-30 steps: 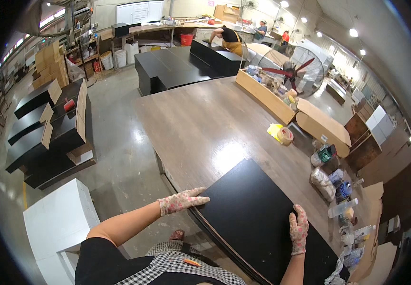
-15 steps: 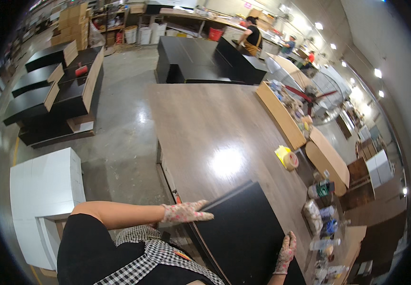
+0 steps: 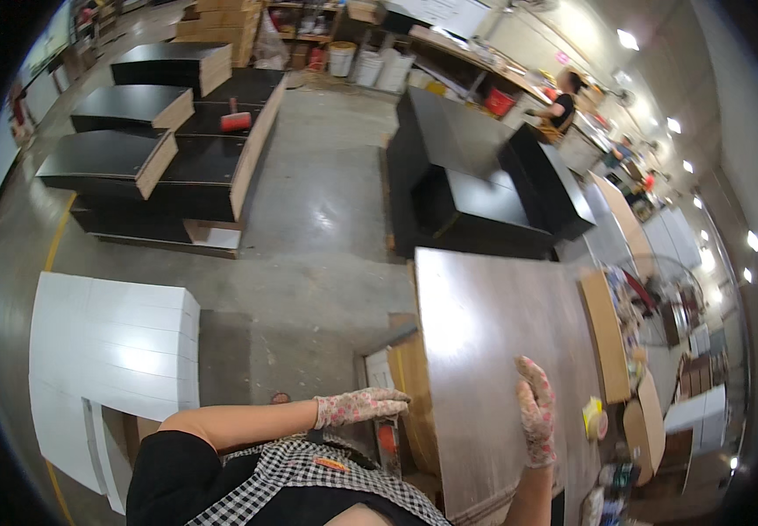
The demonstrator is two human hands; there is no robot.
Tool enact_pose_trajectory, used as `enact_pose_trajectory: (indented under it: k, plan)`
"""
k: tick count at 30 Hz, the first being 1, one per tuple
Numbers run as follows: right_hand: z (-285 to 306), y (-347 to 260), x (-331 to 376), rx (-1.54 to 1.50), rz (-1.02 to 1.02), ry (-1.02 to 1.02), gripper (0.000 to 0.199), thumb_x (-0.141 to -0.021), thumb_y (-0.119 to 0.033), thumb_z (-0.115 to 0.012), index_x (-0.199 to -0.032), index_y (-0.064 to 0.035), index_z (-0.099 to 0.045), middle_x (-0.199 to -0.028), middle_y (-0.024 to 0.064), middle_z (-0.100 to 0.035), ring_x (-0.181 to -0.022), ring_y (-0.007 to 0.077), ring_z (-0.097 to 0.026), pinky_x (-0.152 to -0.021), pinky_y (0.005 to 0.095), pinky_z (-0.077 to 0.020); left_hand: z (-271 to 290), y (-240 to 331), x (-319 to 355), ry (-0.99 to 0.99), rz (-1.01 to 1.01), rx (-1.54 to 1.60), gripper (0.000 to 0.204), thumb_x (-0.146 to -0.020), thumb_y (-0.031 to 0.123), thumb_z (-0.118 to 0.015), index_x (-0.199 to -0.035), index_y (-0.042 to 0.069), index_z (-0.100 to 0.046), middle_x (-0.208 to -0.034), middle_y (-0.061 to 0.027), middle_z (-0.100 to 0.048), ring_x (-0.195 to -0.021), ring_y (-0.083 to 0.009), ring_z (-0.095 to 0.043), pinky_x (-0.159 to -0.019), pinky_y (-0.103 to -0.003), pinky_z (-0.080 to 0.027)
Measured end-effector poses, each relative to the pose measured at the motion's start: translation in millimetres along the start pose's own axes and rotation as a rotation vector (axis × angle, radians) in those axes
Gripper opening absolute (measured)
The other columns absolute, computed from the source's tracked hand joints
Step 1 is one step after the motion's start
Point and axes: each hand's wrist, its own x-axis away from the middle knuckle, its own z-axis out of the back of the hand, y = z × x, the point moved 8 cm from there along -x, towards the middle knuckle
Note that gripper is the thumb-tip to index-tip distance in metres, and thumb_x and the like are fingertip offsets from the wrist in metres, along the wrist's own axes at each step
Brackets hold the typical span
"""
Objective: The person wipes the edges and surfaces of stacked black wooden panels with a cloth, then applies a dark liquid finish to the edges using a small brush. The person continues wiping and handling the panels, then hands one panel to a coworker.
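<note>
My left hand, in a floral-patterned glove, is stretched flat beside the left edge of the brown table. Its fingers are together and nothing shows in them. Just below those fingertips is an orange-and-grey object, its kind unclear. Over the tabletop is my right hand, gloved alike, with fingers extended and holding nothing; whether it touches the surface I cannot tell. A thin black strip shows beside my right forearm at the lower edge.
Stacked black panels with a red roller stand far left, white panels nearer. Black furniture pieces stand beyond the table. A tape roll and a long wooden box line its right side. A co-worker is farther back.
My view has swung left. The black panel that lay between my hands on the table is no longer there; only a dark strip shows low by my right forearm.
</note>
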Motion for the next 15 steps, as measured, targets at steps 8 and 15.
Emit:
enact_pose_trajectory:
  k: [8,15]
  plan:
    - [-158,6,-235,-0.404,-0.137,-0.122,0.049,-0.101,-0.013,-0.052,-0.147,-0.0033,-0.040,-0.139,0.0144,-0.052,-0.127,0.0240,-0.050,-0.105,0.0368,-0.0410,212,80,-13,0.143,-0.170,0.066,0.052,-0.104,0.037,-0.050,-0.141,0.002,-0.049,-0.127,-0.0108,-0.062,-0.115,-0.0165,-0.058,-0.099,-0.029,-0.045]
    - [-252,60,-515,-0.544,-0.103,-0.099,0.051,-0.100,-0.021,-0.058,-0.146,-0.0049,-0.043,-0.134,0.0133,-0.057,-0.115,0.0208,-0.057,-0.095,0.0329,-0.0467,451,169,-98,0.033,-0.190,0.421,0.049,-0.105,0.034,-0.048,-0.143,0.003,-0.046,-0.133,-0.0152,-0.059,-0.124,-0.0247,-0.056,-0.106,-0.035,-0.044]
